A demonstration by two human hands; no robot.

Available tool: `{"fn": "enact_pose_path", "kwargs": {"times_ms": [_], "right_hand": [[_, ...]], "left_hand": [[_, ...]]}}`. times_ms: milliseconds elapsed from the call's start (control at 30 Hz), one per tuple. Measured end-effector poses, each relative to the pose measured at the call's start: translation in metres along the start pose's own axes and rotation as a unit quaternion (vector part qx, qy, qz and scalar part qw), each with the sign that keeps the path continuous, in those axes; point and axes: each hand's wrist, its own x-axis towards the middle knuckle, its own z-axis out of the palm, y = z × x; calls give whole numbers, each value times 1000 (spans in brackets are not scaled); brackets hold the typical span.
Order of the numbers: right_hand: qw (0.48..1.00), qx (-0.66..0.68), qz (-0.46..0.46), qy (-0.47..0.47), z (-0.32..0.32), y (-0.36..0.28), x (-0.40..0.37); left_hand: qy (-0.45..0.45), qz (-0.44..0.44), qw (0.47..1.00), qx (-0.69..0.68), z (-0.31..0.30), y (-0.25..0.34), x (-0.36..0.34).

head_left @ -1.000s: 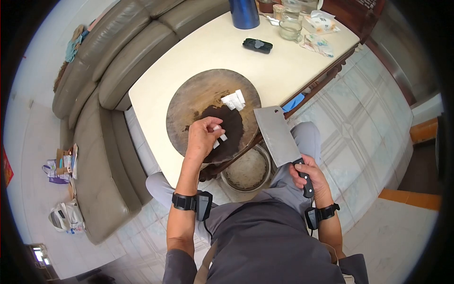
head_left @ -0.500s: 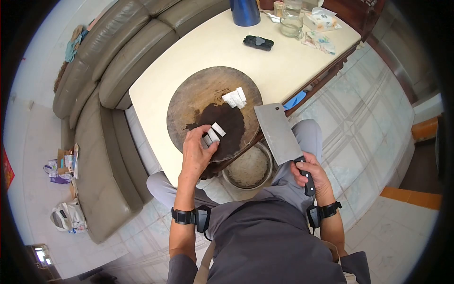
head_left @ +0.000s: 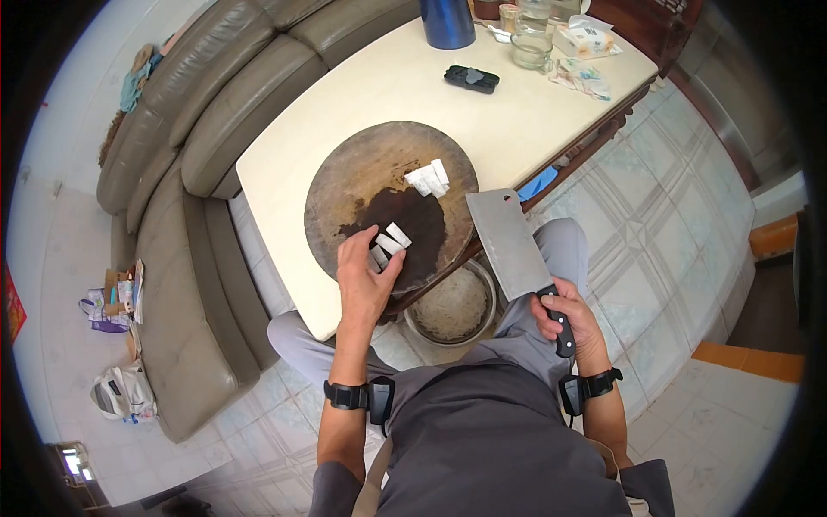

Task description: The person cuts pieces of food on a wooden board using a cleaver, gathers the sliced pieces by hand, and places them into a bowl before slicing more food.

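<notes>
White cut pieces (head_left: 392, 241) lie on the dark wet patch of a round wooden chopping board (head_left: 362, 164), toward its near rim. They are right at the fingertips of the left hand (head_left: 366, 280). That hand reaches in from the near edge of the tabletop (head_left: 405, 95) with thumb and fingers partly spread around the pieces. The tips touch them, but I cannot tell whether they are pinched or only steadied.

A second small heap of white pieces (head_left: 428, 178) sits toward the right side of the board, apart from the left hand. The board itself rests at the near edge of the tabletop and overhangs it slightly.

The right hand (head_left: 568, 320) is wrapped tight around the black handle of a cleaver (head_left: 508, 246). Its broad blade is held off the board, just past the tabletop's near right edge, well clear of the pieces by the left hand.

A metal bowl (head_left: 452, 306) stands below the overhanging board, between the person's knees.

At the far edge of the tabletop stand a blue vessel (head_left: 446, 21), a glass (head_left: 530, 47) and a flat black object (head_left: 470, 78).
</notes>
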Motion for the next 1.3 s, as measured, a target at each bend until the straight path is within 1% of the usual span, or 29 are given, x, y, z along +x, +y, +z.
{"fn": "enact_pose_path", "kwargs": {"times_ms": [67, 167, 200, 267, 400, 467, 567, 700, 867, 967, 1200, 1267, 1300], "right_hand": [[1000, 1, -1, 2, 0, 0, 0], [1000, 6, 1, -2, -1, 0, -1], [1000, 7, 2, 0, -1, 0, -1], [1000, 7, 5, -1, -1, 0, 0], [1000, 6, 1, -10, -2, 0, 1], [1000, 11, 1, -11, -1, 0, 0], [1000, 6, -1, -8, -1, 0, 0], [1000, 8, -1, -11, -1, -1, -1], [1000, 1, 1, -13, -5, 0, 0], [1000, 5, -1, -12, -3, -1, -1], [1000, 12, -4, -12, -2, -2, -2], [1000, 16, -4, -12, -4, -2, -3], [1000, 19, -3, -12, -5, -1, -3]], "left_hand": [[3, 14, 1000, -9, -10, 0, -3], [-59, -56, 995, -55, -25, -6, -8], [-60, -58, 995, -54, -25, -8, -9], [-58, -31, 996, -54, -24, -12, -9], [-56, -29, 997, -40, -22, -11, -5], [-51, 16, 999, -3, -21, -14, -5], [-47, 22, 999, 3, -19, -16, -4], [-33, 17, 999, -2, -13, -13, -5], [18, 15, 998, 54, -3, -3, -15], [23, 0, 998, 61, 2, -1, -19], [30, 2, 999, 21, -11, -6, -17], [-14, -5, 1000, 0, -24, -7, -13], [-59, -34, 998, -9, -30, -6, -11]]}}
